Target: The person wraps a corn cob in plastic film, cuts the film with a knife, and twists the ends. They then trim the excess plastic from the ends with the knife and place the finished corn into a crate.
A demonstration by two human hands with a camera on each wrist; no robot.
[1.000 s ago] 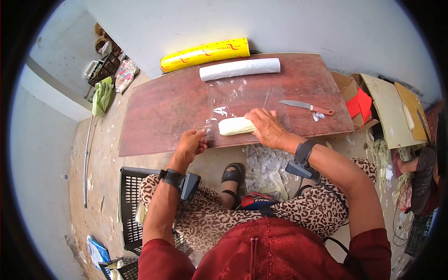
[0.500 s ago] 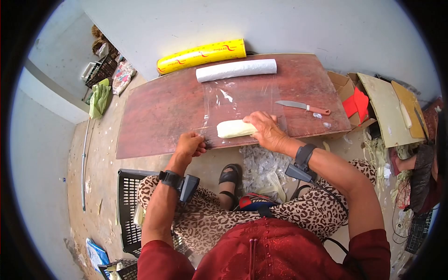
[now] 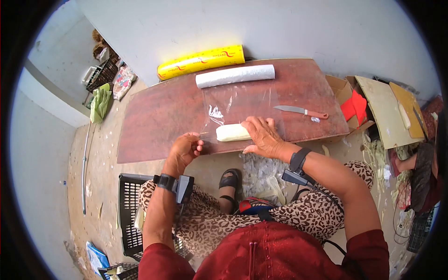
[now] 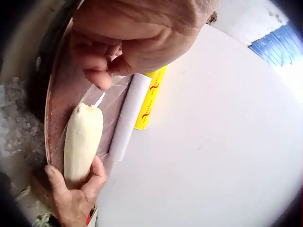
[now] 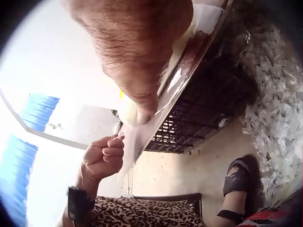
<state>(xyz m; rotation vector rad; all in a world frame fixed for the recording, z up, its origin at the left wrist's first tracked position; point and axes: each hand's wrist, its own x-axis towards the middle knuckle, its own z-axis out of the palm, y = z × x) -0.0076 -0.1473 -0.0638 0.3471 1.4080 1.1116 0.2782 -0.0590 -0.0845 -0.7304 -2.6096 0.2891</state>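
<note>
A pale cream, blunt-ended vegetable (image 3: 232,133), like an ear of corn in its thin inner husk, lies crosswise on clear plastic film (image 3: 252,100) near the table's front edge. My right hand (image 3: 266,137) grips its right end, with the thumb on the near side and the fingers over the far side. Left of the vegetable, my left hand (image 3: 184,148) has curled fingers and pinches the film's edge between thumb and forefinger. A narrow, shiny fold of film shows between that hand and the vegetable's end in the left wrist view. The film runs back to a white roll (image 3: 235,76).
Behind the roll lies a yellow printed tube (image 3: 200,62). A knife (image 3: 301,111) with a reddish handle rests on the red-brown table (image 3: 154,121), right of the film. A black crate (image 3: 130,214) stands by the left leg; plastic scraps (image 3: 261,170) cover floor beneath.
My right thumb has spread out toward the table's front edge. The left hand has shifted slightly left, still at the film's edge. The vegetable stays nearly in place.
</note>
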